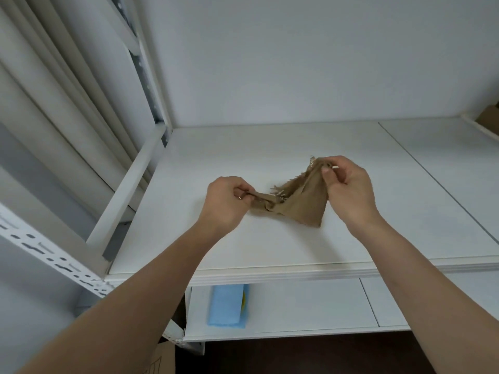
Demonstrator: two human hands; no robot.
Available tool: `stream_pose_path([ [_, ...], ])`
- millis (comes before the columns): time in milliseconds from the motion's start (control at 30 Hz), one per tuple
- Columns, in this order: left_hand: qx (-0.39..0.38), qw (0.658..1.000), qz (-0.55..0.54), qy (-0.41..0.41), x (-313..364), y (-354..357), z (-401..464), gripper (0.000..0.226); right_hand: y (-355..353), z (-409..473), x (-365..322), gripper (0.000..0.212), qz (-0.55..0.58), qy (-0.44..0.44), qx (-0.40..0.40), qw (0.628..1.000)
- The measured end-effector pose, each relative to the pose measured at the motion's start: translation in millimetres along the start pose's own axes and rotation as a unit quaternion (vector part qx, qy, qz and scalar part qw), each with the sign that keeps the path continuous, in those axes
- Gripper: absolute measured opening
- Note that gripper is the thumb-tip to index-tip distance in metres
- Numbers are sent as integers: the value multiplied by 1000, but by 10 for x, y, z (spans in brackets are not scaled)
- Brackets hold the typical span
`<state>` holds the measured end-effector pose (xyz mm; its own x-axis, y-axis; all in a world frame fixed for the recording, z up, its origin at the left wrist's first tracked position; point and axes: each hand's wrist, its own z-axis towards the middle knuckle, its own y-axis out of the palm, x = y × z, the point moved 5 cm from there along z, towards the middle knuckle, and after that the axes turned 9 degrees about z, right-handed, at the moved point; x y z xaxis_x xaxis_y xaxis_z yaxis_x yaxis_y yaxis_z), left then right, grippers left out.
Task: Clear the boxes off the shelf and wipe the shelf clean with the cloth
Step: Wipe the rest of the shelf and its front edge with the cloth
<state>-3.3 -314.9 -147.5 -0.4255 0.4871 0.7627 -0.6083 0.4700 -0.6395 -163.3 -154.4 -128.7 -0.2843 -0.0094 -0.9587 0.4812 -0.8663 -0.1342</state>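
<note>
A tan cloth point(299, 202) with frayed edges hangs stretched between both hands just above the white shelf point(297, 247). My left hand point(226, 203) pinches its lower left corner. My right hand point(348, 184) pinches its upper right corner between thumb and fingers. The shelf board under the cloth carries no boxes in view. A brown cardboard box point(488, 117) shows only as a corner at the far right edge, beyond the shelf's side rail.
A lower white shelf point(310, 306) holds a blue sponge-like block point(226, 306) with a yellow edge. White perforated uprights point(54, 260) and a side rail point(129, 190) frame the left. Another cardboard box point(159, 360) sits at the bottom, on the dark floor.
</note>
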Motion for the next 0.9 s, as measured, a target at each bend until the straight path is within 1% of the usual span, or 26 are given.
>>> stream_pose_path([
  [67,10,1000,-1,-21,-57,-112,-15,12,-77,43,-14,16,34,25,33,999],
  [133,14,998,-19,-53,-126,-216,-36,7,-140,56,-43,8,71,47,45,995],
  [167,8,996,-48,-73,-148,-257,-53,5,-165,57,-58,6,82,53,49,994],
  [267,-26,976,-170,-132,-136,-335,-110,7,-215,45,-76,13,62,59,46,995],
  [333,-29,972,-188,-136,-85,-409,-115,12,-223,37,-107,14,27,54,24,998],
  [400,-20,972,-200,-124,-44,-486,-107,13,-230,36,-141,17,-4,38,1,999],
  [467,-16,973,-208,-102,-18,-549,-83,11,-239,38,-168,17,-10,27,-10,1000],
  [567,-6,984,-169,-62,25,-657,-71,18,-258,58,-180,11,28,34,-11,999],
  [633,13,990,-132,-48,63,-731,-50,23,-244,83,-206,9,33,33,-24,999],
  [700,42,993,-103,-35,123,-800,-28,22,-231,115,-276,7,23,12,-37,999],
  [767,78,994,-71,-23,149,-857,-25,15,-235,126,-357,12,12,-16,-52,998],
  [800,88,995,-49,-22,129,-868,-30,9,-235,111,-381,14,2,-21,-74,997],
  [833,80,996,-27,-27,90,-856,-46,3,-219,85,-373,15,-21,-14,-110,994],
  [867,52,998,-5,-40,11,-812,-68,7,-191,40,-327,14,-61,7,-159,985],
  [900,4,998,7,-65,-85,-738,-107,13,-162,-26,-244,13,-108,43,-214,970],
])
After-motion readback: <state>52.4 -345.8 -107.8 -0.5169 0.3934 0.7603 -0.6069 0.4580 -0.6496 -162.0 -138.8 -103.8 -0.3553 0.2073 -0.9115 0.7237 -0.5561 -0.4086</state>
